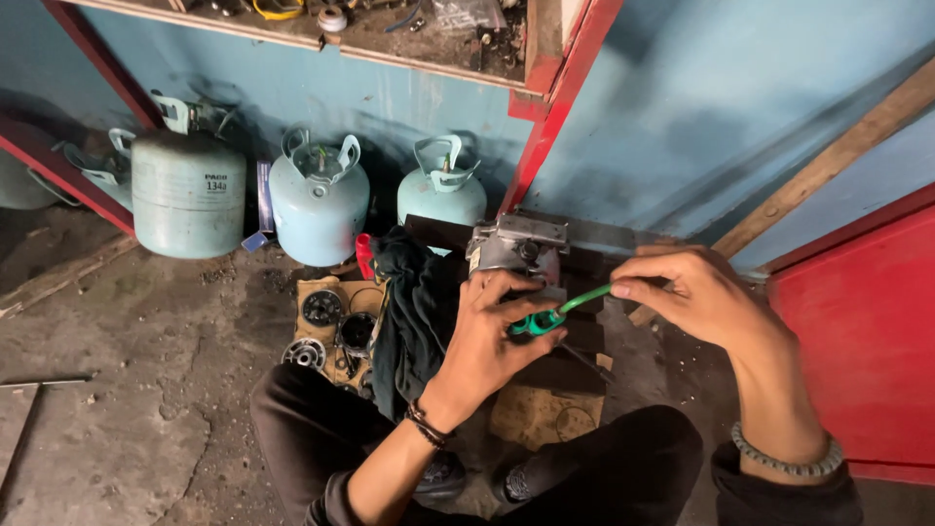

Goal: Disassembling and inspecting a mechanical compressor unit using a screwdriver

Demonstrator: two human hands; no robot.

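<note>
- Three pale blue-green metal gas cylinders [319, 200] stand on the concrete floor [136, 409] against the blue wall, at the left.
- Just right of them, round black and silver metal machine parts [321, 308] lie on a scrap of brown cardboard [336, 292] on the floor.
- A dark crumpled cloth [414, 302] hangs beside the cardboard, touching the left side of the grey metal block-shaped machine part [514, 248].
- The left hand [487, 336] is closed over the near side of the machine part, fingers curled against the green handle of the screwdriver [555, 314].
- The right hand [696, 292] pinches the far end of the green-handled screwdriver between thumb and fingertips.
- The screwdriver lies slanted between both hands, just below the machine part.
- A red panel [857, 341] stands at the right edge.
</note>
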